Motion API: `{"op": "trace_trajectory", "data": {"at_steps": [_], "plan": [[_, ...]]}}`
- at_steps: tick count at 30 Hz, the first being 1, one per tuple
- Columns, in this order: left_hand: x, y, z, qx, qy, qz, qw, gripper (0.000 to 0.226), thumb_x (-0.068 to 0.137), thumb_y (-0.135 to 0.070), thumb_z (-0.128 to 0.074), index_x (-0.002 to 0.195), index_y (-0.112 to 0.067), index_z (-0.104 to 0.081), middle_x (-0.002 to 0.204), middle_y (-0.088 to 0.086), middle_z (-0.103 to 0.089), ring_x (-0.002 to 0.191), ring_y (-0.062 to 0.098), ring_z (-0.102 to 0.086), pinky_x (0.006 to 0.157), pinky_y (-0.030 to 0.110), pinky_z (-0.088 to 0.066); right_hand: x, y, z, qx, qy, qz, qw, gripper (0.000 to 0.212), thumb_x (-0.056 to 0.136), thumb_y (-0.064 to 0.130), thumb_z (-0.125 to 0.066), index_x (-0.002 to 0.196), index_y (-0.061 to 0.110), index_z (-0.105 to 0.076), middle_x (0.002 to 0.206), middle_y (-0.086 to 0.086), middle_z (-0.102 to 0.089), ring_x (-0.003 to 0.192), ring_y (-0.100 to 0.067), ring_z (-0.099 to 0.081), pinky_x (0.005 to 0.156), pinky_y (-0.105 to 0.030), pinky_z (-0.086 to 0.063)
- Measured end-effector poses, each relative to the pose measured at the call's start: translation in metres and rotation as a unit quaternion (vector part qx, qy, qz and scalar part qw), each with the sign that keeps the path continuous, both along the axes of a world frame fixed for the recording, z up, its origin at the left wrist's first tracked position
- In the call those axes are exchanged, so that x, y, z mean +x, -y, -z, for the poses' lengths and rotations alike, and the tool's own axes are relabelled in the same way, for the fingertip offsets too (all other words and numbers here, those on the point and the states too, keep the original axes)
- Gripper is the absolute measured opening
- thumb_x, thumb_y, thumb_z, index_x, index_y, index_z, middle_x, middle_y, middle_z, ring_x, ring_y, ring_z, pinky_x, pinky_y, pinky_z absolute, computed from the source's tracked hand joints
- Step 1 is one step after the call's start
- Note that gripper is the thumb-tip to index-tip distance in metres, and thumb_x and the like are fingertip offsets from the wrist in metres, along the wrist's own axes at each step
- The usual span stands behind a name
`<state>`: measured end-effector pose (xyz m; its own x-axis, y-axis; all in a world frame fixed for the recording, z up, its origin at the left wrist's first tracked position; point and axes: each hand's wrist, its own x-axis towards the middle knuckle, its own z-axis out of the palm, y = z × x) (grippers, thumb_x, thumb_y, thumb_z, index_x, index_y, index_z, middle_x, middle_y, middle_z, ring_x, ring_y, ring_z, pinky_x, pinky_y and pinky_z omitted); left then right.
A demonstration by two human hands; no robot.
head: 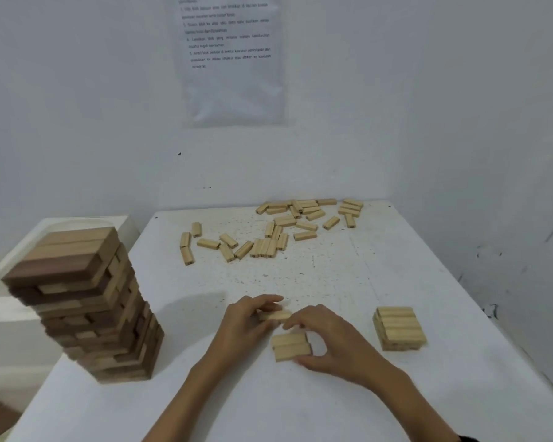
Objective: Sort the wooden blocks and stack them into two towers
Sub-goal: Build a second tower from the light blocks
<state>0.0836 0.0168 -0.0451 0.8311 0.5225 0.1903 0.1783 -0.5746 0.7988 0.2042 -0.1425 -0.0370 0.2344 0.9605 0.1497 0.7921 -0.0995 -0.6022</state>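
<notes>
On the table [332, 282], two hands [246, 327] [332, 342] grip three blocks [273, 315] [289, 346].

A printed sheet [232, 59] hangs on the white wall [396, 90] behind the white table [332, 282]

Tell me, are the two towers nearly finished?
Not yet. Done: one tall tower stands on the left, and a short light stack sits on the right. In hand: the left hand holds a light block by a pair of blocks that the right hand grips. Left: many loose blocks lie scattered at the far side of the table.
</notes>
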Motion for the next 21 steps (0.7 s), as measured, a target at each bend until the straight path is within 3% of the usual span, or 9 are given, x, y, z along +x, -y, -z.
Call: {"op": "trace_trajectory", "data": {"at_steps": [3,8,12,16,21], "plan": [[-0.007,0.001,0.001,-0.012,-0.005,0.014,1.0,0.033,0.086,-0.025,-0.066,0.116,-0.038,-0.06,0.109,-0.016,-0.063,0.101,-0.008,-0.053,0.086,0.007,-0.04,0.003,0.006,0.009,0.012,-0.007,0.041,0.999,0.05,0.074,0.042,-0.071,0.116,0.045,-0.045,0.115,0.022,-0.047,0.109,0.005,-0.039,0.09,-0.016,-0.038],[-0.017,0.003,0.0,-0.022,-0.019,0.051,0.998,0.031,0.091,-0.028,-0.057,0.121,-0.034,-0.058,0.114,-0.016,-0.063,0.107,-0.006,-0.053,0.092,0.012,-0.04,0.001,0.004,0.018,0.041,-0.051,0.1,0.993,0.057,0.071,0.034,-0.078,0.112,0.049,-0.041,0.1,0.023,-0.054,0.096,0.002,-0.047,0.085,-0.014,-0.038],[-0.018,0.006,-0.005,0.001,-0.039,0.057,0.998,0.027,0.093,-0.02,-0.056,0.118,-0.027,-0.063,0.107,-0.018,-0.061,0.099,-0.004,-0.055,0.082,0.006,-0.038,0.0,-0.007,0.02,0.053,-0.092,0.118,0.987,0.061,0.067,0.027,-0.082,0.11,0.049,-0.044,0.096,0.02,-0.059,0.092,0.0,-0.05,0.083,-0.014,-0.04],[-0.023,0.002,-0.008,-0.002,-0.046,0.03,0.998,0.022,0.092,-0.016,-0.057,0.11,-0.021,-0.069,0.099,-0.02,-0.064,0.09,-0.015,-0.057,0.077,0.004,-0.041,0.004,-0.012,0.02,0.053,-0.103,0.123,0.986,0.062,0.067,0.018,-0.082,0.109,0.048,-0.047,0.096,0.02,-0.06,0.09,-0.001,-0.051,0.082,-0.012,-0.04],[-0.032,-0.004,-0.007,-0.035,-0.034,0.015,0.999,0.026,0.083,-0.017,-0.069,0.104,-0.033,-0.067,0.088,-0.017,-0.07,0.073,0.0,-0.062,0.072,0.014,-0.047,0.006,-0.01,0.021,0.087,-0.07,0.152,0.982,0.045,0.076,0.017,-0.075,0.106,0.042,-0.052,0.1,0.012,-0.058,0.087,-0.002,-0.051,0.074,-0.008,-0.037]]}}
